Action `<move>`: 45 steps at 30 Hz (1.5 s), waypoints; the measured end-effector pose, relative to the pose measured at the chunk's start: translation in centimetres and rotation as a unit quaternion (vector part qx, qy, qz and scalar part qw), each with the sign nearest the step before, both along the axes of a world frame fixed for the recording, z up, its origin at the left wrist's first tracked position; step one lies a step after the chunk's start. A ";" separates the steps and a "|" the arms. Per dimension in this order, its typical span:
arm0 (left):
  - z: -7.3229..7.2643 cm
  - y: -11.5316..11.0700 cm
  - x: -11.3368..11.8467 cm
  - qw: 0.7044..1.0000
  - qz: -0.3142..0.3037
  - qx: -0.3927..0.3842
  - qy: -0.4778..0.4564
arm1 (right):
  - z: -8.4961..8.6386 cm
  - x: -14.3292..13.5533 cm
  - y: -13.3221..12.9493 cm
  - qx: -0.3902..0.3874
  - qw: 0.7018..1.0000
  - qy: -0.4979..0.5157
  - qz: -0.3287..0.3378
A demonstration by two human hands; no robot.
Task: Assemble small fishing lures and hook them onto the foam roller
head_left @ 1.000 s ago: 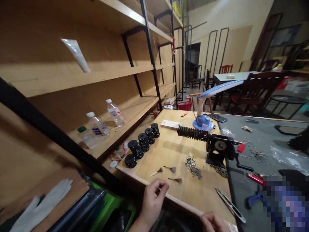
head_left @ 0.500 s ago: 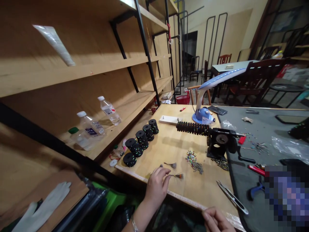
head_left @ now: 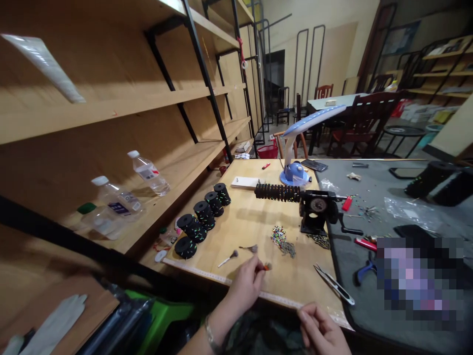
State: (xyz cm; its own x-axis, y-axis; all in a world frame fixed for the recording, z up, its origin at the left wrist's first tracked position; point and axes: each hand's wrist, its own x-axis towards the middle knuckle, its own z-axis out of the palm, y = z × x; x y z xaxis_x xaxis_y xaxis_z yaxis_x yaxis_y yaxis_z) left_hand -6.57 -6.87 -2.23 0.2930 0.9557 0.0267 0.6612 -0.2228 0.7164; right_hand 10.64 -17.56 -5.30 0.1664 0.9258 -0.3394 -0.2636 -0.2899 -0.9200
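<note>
My left hand (head_left: 247,282) is over the front edge of the wooden board, thumb and fingers pinched at the stem end of a small brush-like tuft with an orange band (head_left: 267,266). Close by lie a grey tuft on a white stem (head_left: 229,257) and another grey tuft on a dark stem (head_left: 250,248). My right hand (head_left: 320,329) is at the board's front edge, its fingertips pressed together; anything between them is too small to make out. Ahead lie a pile of coloured beads (head_left: 278,235) and a heap of small metal pieces (head_left: 287,249).
A hand-cranked winder (head_left: 318,209) carries a ridged black roll (head_left: 277,193). Black foam spools (head_left: 194,228) line the left side. Thread snips (head_left: 334,285) lie to the right, near blue-handled pliers (head_left: 364,271). A blue lamp (head_left: 293,172) stands behind; shelving (head_left: 162,217) borders the left.
My left hand has shifted right to the orange-banded tuft, uncovering the white-stemmed one. The camera view has turned slightly right. My right hand stays near the board's edge, fingers together.
</note>
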 end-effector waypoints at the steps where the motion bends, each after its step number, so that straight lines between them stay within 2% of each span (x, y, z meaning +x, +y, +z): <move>1: 0.0 -0.8 0.0 0.994 -0.005 -0.070 -0.083 | 0.1 -0.3 0.1 0.010 1.000 0.000 -0.008; 2: 0.0 -1.7 0.0 0.974 -0.004 -0.149 -0.172 | 0.2 -0.6 0.3 0.019 1.000 0.002 -0.012; 4: -0.4 -3.5 0.4 0.906 0.014 -0.275 -0.322 | 0.5 -1.2 0.7 0.029 1.000 0.007 -0.009; 6: -0.8 -5.1 0.9 0.858 0.040 -0.329 -0.393 | 0.7 -1.5 1.0 0.025 1.000 0.013 0.003; 8: -1.2 -6.2 1.5 0.841 0.057 -0.345 -0.413 | 0.8 -1.6 1.3 0.018 0.999 0.024 0.015; 10: -1.4 -6.9 1.8 0.845 0.063 -0.340 -0.407 | 0.9 -1.6 1.3 0.015 0.999 0.032 0.022; 19: -1.7 -8.0 2.4 0.913 0.061 -0.229 -0.332 | 0.2 -1.6 0.6 0.043 0.998 -0.026 0.023; 26: -1.9 -8.5 2.5 0.936 0.030 -0.183 -0.300 | -0.8 -1.2 0.5 0.059 0.994 -0.081 0.046; 28: -2.0 -8.5 2.6 0.929 0.034 -0.199 -0.309 | -0.9 -1.3 0.4 0.060 0.994 -0.076 0.047; 32: -2.0 -8.5 2.9 0.899 0.050 -0.251 -0.357 | -0.9 -1.4 0.4 0.047 0.997 -0.042 0.049; 40: -1.3 -7.9 2.9 0.838 0.052 -0.316 -0.442 | 0.0 -1.7 0.6 0.001 0.998 0.034 0.052; 42: -1.6 -7.9 2.8 0.830 0.040 -0.339 -0.442 | -0.1 -1.8 0.5 0.000 0.997 0.048 0.057; 45: -2.0 -7.9 2.7 0.833 0.041 -0.353 -0.424 | -0.5 -1.6 0.4 -0.005 0.997 0.052 0.062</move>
